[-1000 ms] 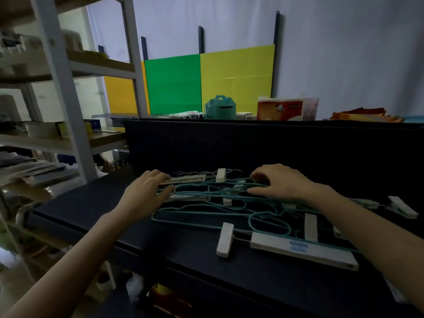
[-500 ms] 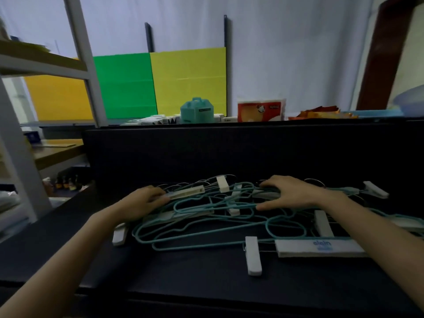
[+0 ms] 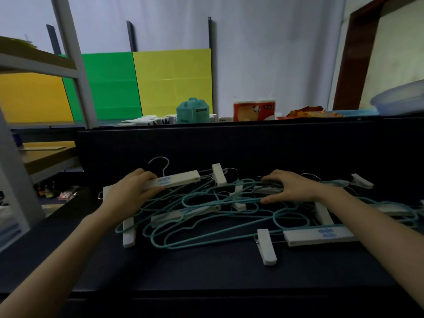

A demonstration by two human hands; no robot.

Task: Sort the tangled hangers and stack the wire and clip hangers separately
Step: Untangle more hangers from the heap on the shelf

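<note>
White clip hanger (image 3: 176, 180) now raised, left hand (image 3: 128, 193) gripping | right hand (image 3: 291, 189) grips wire hangers (image 3: 249, 182)

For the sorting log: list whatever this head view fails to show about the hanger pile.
1. Number of teal wire hangers: their loops overlap in the tangle, head view.
2. Left end of the top clip hanger: covered by the left hand gripping it.
3. Which wires the right hand grips: its palm covers them.
4. The far-right clip hanger: cut off by the frame edge, partly behind the right forearm.
</note>
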